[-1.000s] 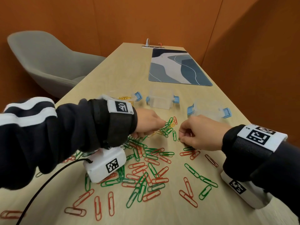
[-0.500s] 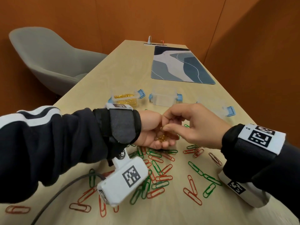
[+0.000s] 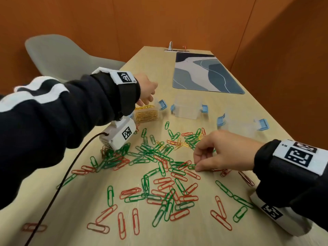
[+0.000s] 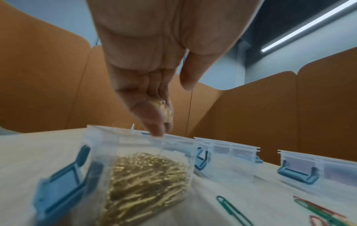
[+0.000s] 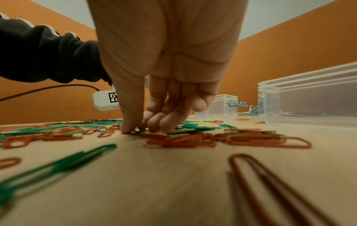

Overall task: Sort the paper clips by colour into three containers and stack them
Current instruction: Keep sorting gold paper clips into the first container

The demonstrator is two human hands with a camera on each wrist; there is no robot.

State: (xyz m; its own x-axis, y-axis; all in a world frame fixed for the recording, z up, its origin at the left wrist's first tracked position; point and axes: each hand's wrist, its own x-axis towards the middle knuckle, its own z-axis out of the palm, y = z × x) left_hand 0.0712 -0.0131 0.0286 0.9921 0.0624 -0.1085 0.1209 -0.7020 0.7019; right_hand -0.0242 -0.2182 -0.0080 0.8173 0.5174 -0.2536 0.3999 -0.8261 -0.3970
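Observation:
My left hand [image 3: 147, 96] hovers over the leftmost clear container [image 3: 146, 114], which holds gold paper clips. In the left wrist view its fingers [image 4: 154, 116] point down into that container [image 4: 135, 168], thumb apart, with gold clips [image 4: 167, 110] sliding off them. My right hand [image 3: 197, 164] is down on the table and pinches a green clip [image 3: 191, 166] between thumb and fingertips, seen close in the right wrist view [image 5: 139, 130]. Green and red clips [image 3: 159, 166] lie scattered, with a few gold ones [image 3: 177, 143]. Two more clear containers, middle [image 3: 186, 109] and right [image 3: 239, 123], look empty.
A blue-grey desk mat [image 3: 204, 73] lies further back on the wooden table [image 3: 71, 219]. A grey chair [image 3: 62, 55] stands to the left, orange walls close behind and right. A black cable [image 3: 53, 192] trails from the left wrist camera across the table's near left.
The hands were together, the right passing gold clips into the left. The left has carried them up and back over the gold container; the right has dropped to the pile.

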